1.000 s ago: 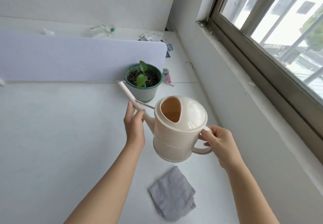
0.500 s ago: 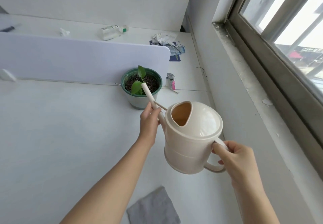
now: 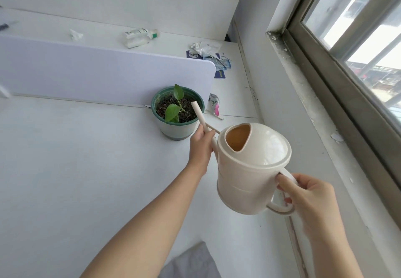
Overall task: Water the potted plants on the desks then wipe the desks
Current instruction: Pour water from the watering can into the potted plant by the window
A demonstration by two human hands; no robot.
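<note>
A cream watering can (image 3: 251, 169) hangs above the white desk (image 3: 76, 169). My right hand (image 3: 308, 199) grips its handle. My left hand (image 3: 200, 145) is closed around the long spout, whose tip (image 3: 195, 106) reaches over the right rim of a green pot (image 3: 176, 129). The pot holds dark soil and a small plant with two green leaves (image 3: 172, 110). No water stream is visible. A grey cloth (image 3: 191, 262) lies on the desk at the bottom edge, partly cut off.
A pale lilac divider panel (image 3: 97, 73) stands right behind the pot. Beyond it, on the far desk, lie a plastic bottle (image 3: 140, 36), crumpled paper and blue packets (image 3: 208, 54). A small wrapper (image 3: 213, 104) lies right of the pot. The wall and window sill (image 3: 314, 108) run along the right.
The can's spout swung from left of the pot to over its right rim. Both hands kept their grip. The view shifted, so the cloth slid toward the bottom edge.
</note>
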